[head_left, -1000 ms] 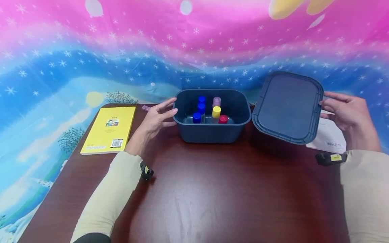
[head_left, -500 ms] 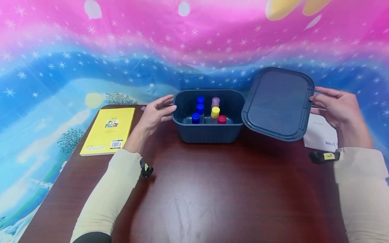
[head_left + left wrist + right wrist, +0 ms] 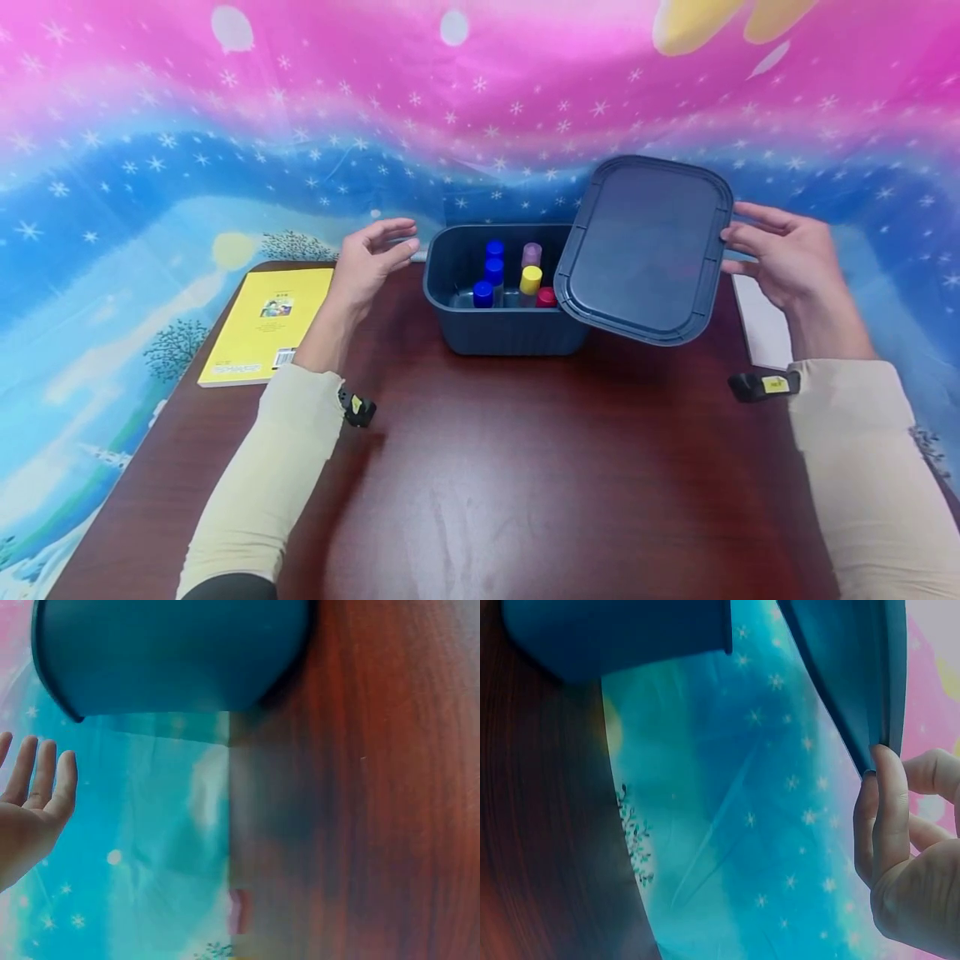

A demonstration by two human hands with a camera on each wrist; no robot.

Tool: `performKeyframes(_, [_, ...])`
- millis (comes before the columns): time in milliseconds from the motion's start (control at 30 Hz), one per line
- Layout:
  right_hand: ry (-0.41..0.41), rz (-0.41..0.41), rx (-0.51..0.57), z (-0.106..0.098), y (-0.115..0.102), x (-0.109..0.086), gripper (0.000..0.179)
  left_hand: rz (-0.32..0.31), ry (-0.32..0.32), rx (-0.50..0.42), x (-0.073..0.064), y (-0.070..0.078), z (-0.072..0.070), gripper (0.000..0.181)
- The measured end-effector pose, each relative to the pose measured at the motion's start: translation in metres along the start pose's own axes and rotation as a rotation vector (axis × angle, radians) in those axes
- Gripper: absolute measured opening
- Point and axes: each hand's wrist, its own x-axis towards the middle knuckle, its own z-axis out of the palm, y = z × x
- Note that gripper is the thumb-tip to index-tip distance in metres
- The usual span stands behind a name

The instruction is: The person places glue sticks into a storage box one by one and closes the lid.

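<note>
A dark blue-grey plastic bin [image 3: 510,332] stands on the table with its top uncovered on the left. Inside it are several upright capped tubes, among them a blue-capped one [image 3: 483,293], a yellow-capped one [image 3: 531,280] and a red-capped one [image 3: 546,297]. My right hand [image 3: 787,258] pinches the right edge of the matching lid [image 3: 645,250], which is tilted and overlaps the bin's right part in the head view. My left hand [image 3: 369,262] is off the bin's left side, fingers relaxed and holding nothing; the left wrist view shows the gap between hand [image 3: 34,802] and bin [image 3: 172,660].
A yellow book [image 3: 262,329] lies at the table's left, partly behind my left forearm. A white flat item [image 3: 761,325] lies at the right, partly hidden by my right hand. A patterned cloth [image 3: 337,100] hangs behind the dark wooden table [image 3: 525,475].
The lid has moved left and slightly up in my right hand, and now covers part of the view into the bin. My left hand has drawn away from the bin's rim to the left.
</note>
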Motion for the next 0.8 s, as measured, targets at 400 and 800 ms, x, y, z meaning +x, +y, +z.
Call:
performKeyframes(400, [-0.072, -0.04, 0.057, 0.04, 0.002, -0.008, 0.067, 0.08, -0.087, 0.078, -0.011, 0.021, 0.036, 0.029])
performKeyframes(800, [-0.08, -0.092, 0.174, 0.077, 0.015, -0.009, 0.063, -0.11, -0.293, -0.085, -0.017, 0.033, 0.066, 0.032])
